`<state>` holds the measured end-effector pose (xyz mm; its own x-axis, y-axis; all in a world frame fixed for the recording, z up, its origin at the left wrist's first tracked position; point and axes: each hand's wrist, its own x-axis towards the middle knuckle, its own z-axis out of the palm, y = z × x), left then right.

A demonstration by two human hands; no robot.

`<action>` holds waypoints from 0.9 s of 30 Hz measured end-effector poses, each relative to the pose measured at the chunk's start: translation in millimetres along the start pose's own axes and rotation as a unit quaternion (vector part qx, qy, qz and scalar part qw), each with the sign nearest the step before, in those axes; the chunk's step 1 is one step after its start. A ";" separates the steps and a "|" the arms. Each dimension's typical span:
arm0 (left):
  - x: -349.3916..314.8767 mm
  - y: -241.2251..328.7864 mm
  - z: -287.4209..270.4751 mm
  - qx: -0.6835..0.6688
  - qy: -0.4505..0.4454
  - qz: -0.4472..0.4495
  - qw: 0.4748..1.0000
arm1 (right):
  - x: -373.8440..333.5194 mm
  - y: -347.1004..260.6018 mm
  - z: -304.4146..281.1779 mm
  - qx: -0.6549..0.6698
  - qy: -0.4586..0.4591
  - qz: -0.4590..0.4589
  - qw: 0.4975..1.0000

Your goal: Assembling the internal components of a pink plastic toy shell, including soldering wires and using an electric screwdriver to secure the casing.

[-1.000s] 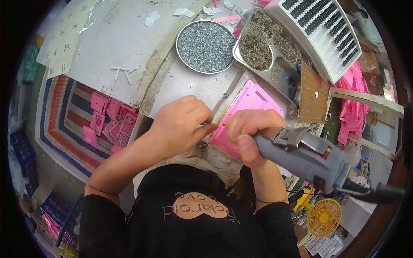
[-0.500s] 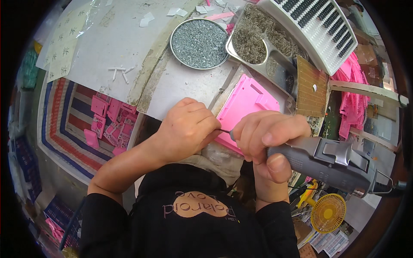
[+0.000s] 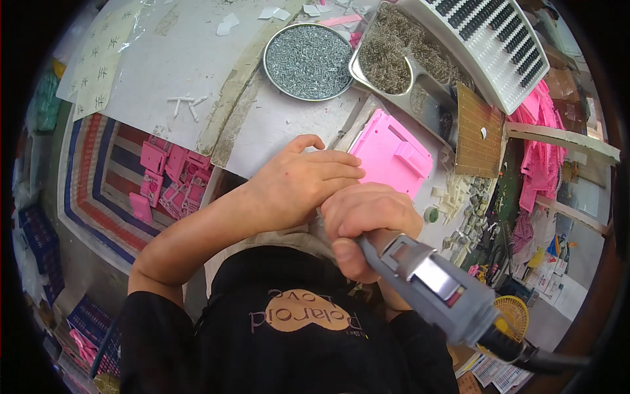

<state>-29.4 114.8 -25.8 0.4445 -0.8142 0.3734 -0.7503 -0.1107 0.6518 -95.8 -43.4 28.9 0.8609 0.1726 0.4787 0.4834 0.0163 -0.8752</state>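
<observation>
A grey electric screwdriver (image 3: 436, 282) lies in my right hand (image 3: 371, 220), with the fingers wrapped round its front end and its cable trailing to the lower right. Its tip is hidden behind my hands. My left hand (image 3: 295, 180) lies with fingers stretched out against the near left edge of a pink plastic panel (image 3: 387, 148); its fingertips meet my right hand. The panel has a raised block and a slot, and its near corner is covered by my hands.
Beyond the panel stand a round dish of small metal screws (image 3: 308, 62), a metal tray of springs (image 3: 387, 65) and a white rack of black pieces (image 3: 489, 46). Pink parts (image 3: 154, 187) fill a striped-lined bin at left. Small metal pieces (image 3: 469, 226) lie at right.
My right hand has moved left and nearer my body, and the screwdriver's rear has swung toward me. My left fingers, curled near the bit before, are now stretched out along the panel.
</observation>
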 end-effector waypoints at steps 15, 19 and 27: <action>62.2 29.0 41.9 0.067 0.011 0.020 0.998 | -46.8 -20.8 -123.1 0.036 0.236 0.006 0.971; 62.3 29.4 42.6 0.071 0.002 0.007 0.997 | -41.6 -17.0 -136.0 0.076 0.231 -0.023 0.970; 60.9 30.8 44.6 0.074 0.001 0.000 0.997 | -50.7 -13.0 -130.5 0.009 0.213 0.001 0.977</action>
<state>-47.2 36.3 -12.4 0.4460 -0.8131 0.3740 -0.8135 -0.1940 0.5482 -125.0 -180.9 25.1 0.8521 -0.2521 0.4586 0.4813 0.0337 -0.8759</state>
